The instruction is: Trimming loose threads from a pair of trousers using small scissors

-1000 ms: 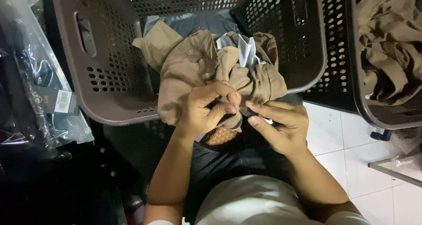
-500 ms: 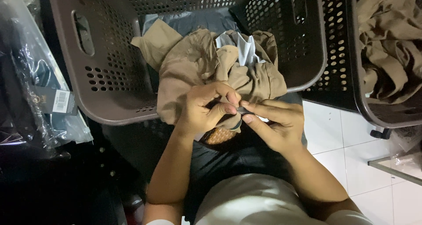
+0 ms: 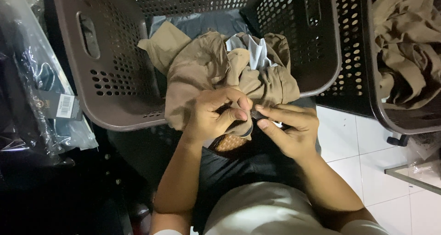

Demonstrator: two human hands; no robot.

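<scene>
The tan garment (image 3: 216, 74) is spilling over the near rim of the grey perforated basket (image 3: 115, 79); the left hand (image 3: 213, 115) is pinching its hem with curled fingers. The right hand (image 3: 291, 131) is touching it, fingertips closing on a small dark piece I cannot identify; a second basket (image 3: 358, 79) is sitting beside.

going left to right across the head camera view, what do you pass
Clear plastic bags → grey perforated basket → tan garment with left hand → right hand → second basket holding tan clothes.

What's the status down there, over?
Both hands, left hand and right hand, pinching tan garment edge. Garment draped over grey basket rim. Nothing blocking.
</scene>
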